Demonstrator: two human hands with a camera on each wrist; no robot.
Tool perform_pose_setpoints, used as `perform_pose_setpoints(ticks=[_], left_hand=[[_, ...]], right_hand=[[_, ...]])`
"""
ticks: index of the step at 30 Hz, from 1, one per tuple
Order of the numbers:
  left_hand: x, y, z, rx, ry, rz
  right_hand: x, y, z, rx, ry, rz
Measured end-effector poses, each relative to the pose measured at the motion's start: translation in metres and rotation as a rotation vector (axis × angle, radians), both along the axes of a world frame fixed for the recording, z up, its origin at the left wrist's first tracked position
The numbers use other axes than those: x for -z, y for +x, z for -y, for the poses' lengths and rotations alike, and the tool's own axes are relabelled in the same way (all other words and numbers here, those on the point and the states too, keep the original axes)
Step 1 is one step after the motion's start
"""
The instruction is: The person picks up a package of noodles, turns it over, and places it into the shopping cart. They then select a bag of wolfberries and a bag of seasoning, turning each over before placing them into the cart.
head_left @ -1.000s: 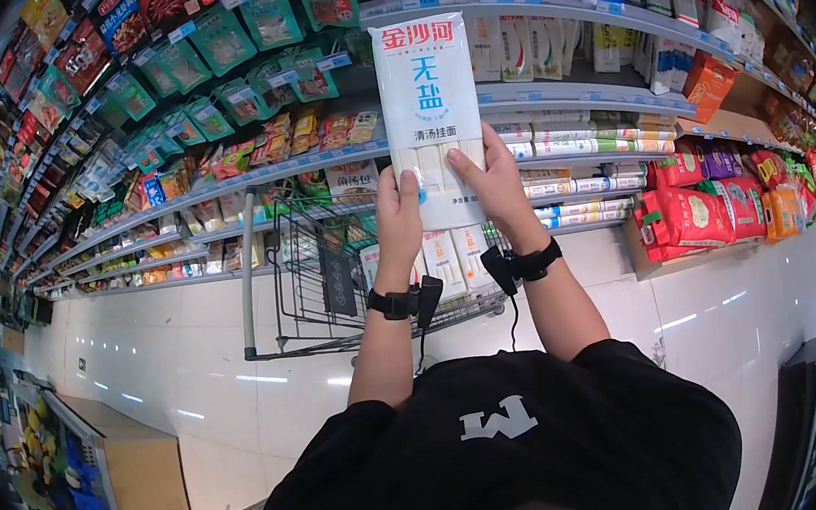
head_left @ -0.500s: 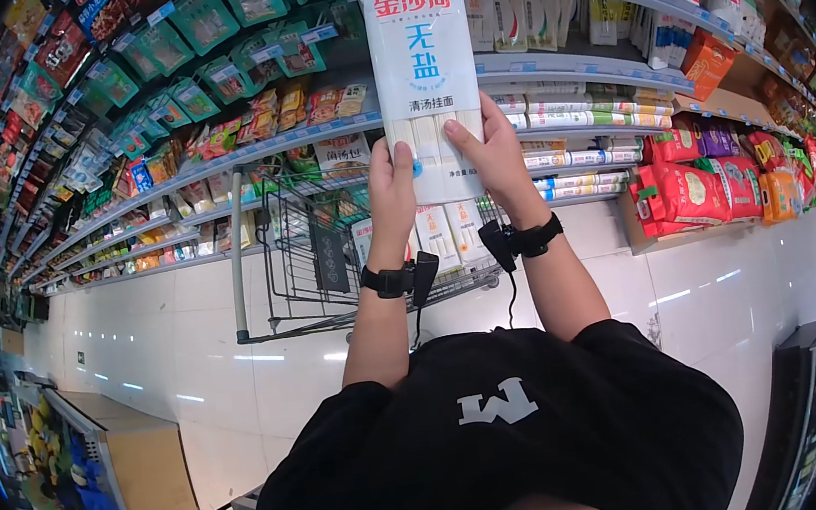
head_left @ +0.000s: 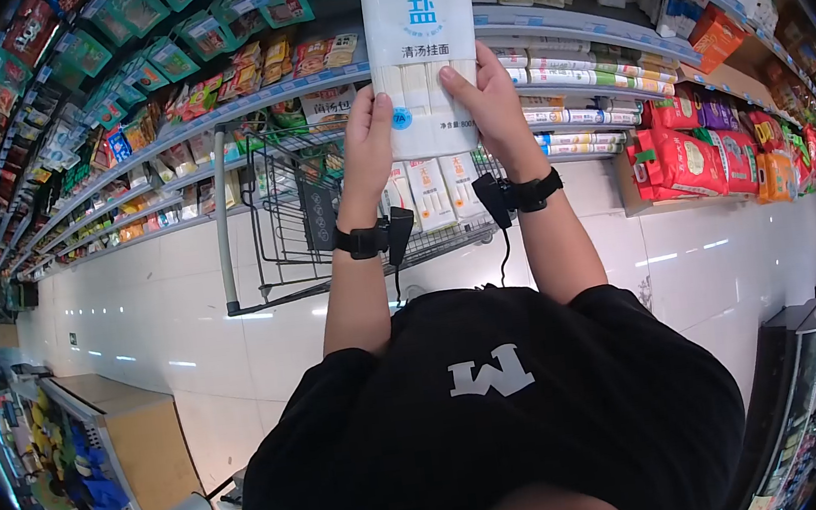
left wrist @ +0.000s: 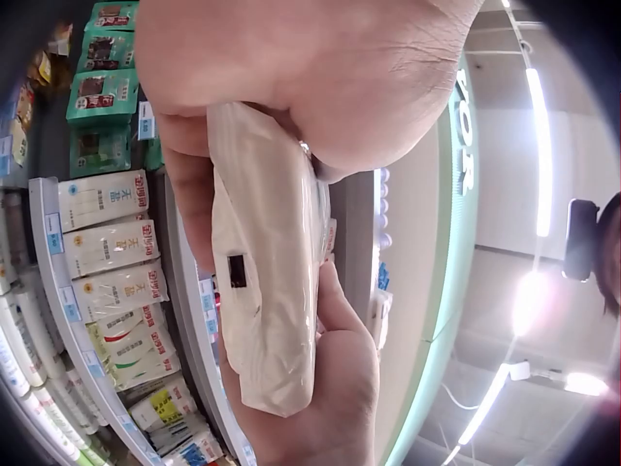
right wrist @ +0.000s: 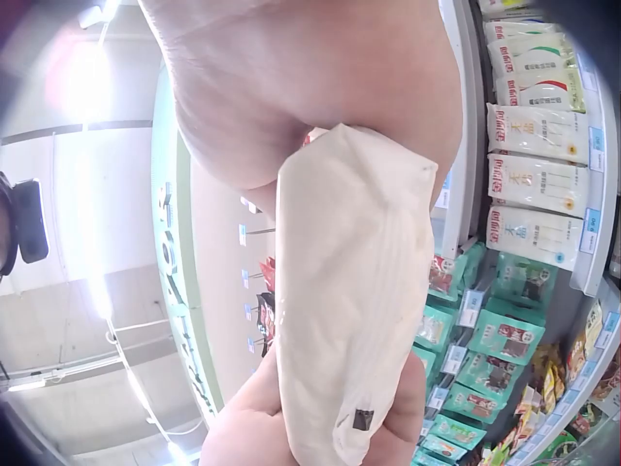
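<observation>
In the head view, a white plastic pack of dried noodles with red and blue lettering stands upright in front of the person, its top cut off by the frame edge. The left hand grips its lower left side, thumb on the front. On the opposite side, the right hand holds it the same way, its other fingers hidden behind. Both wrist views show the pack's narrow bottom end, the left one and the right one with a small dark mark on it. Similar noodle packs lie in the cart below.
A wire shopping cart stands between the person and the shelves. Noodle packs and hanging teal pouches fill the shelving. Large red bags sit on a low stand at right. Pale tiled floor surrounds the person.
The pack and both hands sit higher in the head view, and the shelves and cart have also shifted upward there. Both hands keep their hold on the pack.
</observation>
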State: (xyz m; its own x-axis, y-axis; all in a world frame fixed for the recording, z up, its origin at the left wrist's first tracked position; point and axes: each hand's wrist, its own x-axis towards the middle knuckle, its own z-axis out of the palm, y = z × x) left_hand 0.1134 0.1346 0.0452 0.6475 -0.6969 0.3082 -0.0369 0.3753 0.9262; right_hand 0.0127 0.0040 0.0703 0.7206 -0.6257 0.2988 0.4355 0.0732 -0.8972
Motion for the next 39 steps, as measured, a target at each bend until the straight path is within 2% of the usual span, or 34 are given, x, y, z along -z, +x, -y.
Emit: perform_pose_setpoints(ticks=[5, 7, 16, 19, 21, 23, 27, 29, 31, 33, 35, 36, 39], left_hand=[[0.006, 0.031, -0.011, -0.008, 0.048, 0.069], [0.013, 0.046, -0.015, 0.025, 0.163, 0.073], [0.065, 0.082, -0.027, 0.018, 0.314, -0.039], [0.112, 0.092, -0.015, 0.043, 0.331, -0.141], [0.15, 0.09, -0.008, 0.021, 0.363, -0.176], [0.19, 0.09, -0.003, 0.054, 0.453, -0.249], [0.254, 0.091, 0.002, 0.214, 0.578, -0.25], [0.28, 0.088, 0.012, 0.291, 0.782, -0.269], [0.322, 0.085, 0.02, 0.268, 0.738, -0.298], [0.354, 0.087, 0.029, 0.298, 0.882, -0.234], [0.378, 0.084, 0.042, 0.339, 0.907, -0.297], [0.391, 0.082, 0.049, 0.357, 0.919, -0.341], [0.428, 0.081, 0.067, 0.4, 0.922, -0.445]], right_hand=[[0.01, 0.02, -0.003, -0.028, 0.033, -0.015], [0.016, 0.032, -0.002, -0.041, 0.051, -0.048], [0.079, 0.07, -0.01, -0.012, 0.146, -0.222], [0.121, 0.074, 0.002, -0.058, 0.133, -0.348], [0.159, 0.074, 0.006, -0.052, 0.203, -0.405], [0.2, 0.072, 0.011, -0.029, 0.199, -0.489], [0.272, 0.058, 0.022, -0.073, 0.255, -0.669], [0.298, 0.051, 0.025, -0.121, 0.311, -0.791], [0.323, 0.05, 0.034, -0.086, 0.39, -0.835], [0.355, 0.049, 0.045, -0.105, 0.39, -0.888], [0.389, 0.05, 0.059, -0.126, 0.412, -1.01], [0.405, 0.05, 0.063, -0.108, 0.541, -0.974], [0.442, 0.047, 0.077, -0.136, 0.673, -1.045]])
